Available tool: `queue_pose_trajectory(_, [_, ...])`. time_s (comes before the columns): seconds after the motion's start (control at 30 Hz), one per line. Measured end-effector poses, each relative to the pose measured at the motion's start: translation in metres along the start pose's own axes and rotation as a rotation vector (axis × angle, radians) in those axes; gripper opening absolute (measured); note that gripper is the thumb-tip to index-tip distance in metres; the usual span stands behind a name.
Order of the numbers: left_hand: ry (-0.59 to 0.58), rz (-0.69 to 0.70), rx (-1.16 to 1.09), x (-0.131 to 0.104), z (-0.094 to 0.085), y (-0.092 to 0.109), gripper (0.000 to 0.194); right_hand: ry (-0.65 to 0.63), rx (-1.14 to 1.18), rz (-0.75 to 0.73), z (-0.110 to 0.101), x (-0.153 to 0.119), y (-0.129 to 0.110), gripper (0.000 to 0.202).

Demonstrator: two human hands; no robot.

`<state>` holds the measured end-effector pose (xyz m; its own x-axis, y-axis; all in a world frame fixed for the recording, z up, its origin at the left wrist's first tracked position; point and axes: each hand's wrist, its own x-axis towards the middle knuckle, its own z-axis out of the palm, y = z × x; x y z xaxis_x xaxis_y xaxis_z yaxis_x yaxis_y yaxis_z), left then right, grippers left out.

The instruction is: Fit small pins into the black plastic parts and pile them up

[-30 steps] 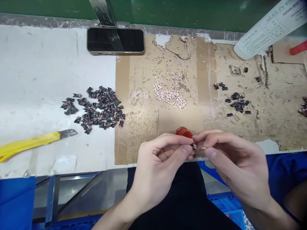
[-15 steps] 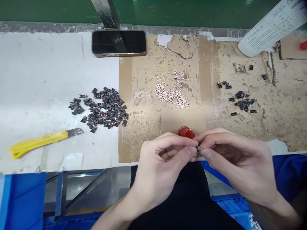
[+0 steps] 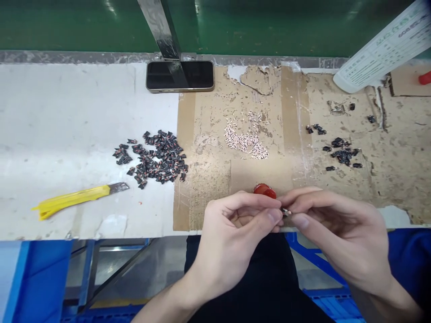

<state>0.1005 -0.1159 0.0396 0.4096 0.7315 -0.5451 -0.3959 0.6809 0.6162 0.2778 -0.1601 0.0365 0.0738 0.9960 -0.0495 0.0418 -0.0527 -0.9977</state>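
Observation:
My left hand (image 3: 235, 240) pinches a small black part with a pale, shiny end (image 3: 285, 212) between thumb and forefinger. From the other side my right hand (image 3: 343, 237) closes thumb and forefinger at the part's tip; whatever tiny piece they hold is too small to name. Just beyond my fingertips stands a shallow red dish (image 3: 264, 190), partly hidden by my left hand. A scatter of tiny pinkish-white pieces (image 3: 247, 142) lies on the cardboard (image 3: 208, 179) past the dish.
On the left is a pile of small black parts (image 3: 161, 157), with a yellow utility knife (image 3: 74, 199) in front of it, blade out. Similar black parts (image 3: 344, 154) lie at the right. A phone (image 3: 180, 76) rests at the back, and a white bottle (image 3: 373, 54) at the back right.
The view has shifted, so the bench items appear lower and mostly farther right. My fingertips have parted slightly, showing more of the small part between them.

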Motion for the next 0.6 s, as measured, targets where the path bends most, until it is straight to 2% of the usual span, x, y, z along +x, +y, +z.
queue_pose_trajectory(0.13, [0.022, 0.036, 0.086, -0.003, 0.003, 0.004, 0.015, -0.028, -0.048, -0.019, -0.001, 0.004, -0.004, 0.017])
queue_pose_trajectory(0.27, [0.028, 0.139, 0.177, -0.007, 0.003, 0.003, 0.019, -0.084, -0.051, -0.005, -0.004, 0.008, -0.006, 0.015])
queue_pose_trajectory(0.37, [0.033, 0.16, 0.104, -0.007, 0.004, 0.003, 0.02, -0.062, -0.019, -0.039, -0.003, 0.007, -0.005, 0.018])
queue_pose_trajectory(0.5, [0.016, 0.114, -0.113, -0.004, 0.009, 0.002, 0.022, 0.051, -0.11, -0.194, -0.001, 0.002, 0.002, 0.038])
queue_pose_trajectory(0.6, [0.003, 0.113, -0.184, -0.003, 0.012, -0.001, 0.02, 0.063, -0.221, -0.368, -0.001, 0.002, 0.01, 0.05])
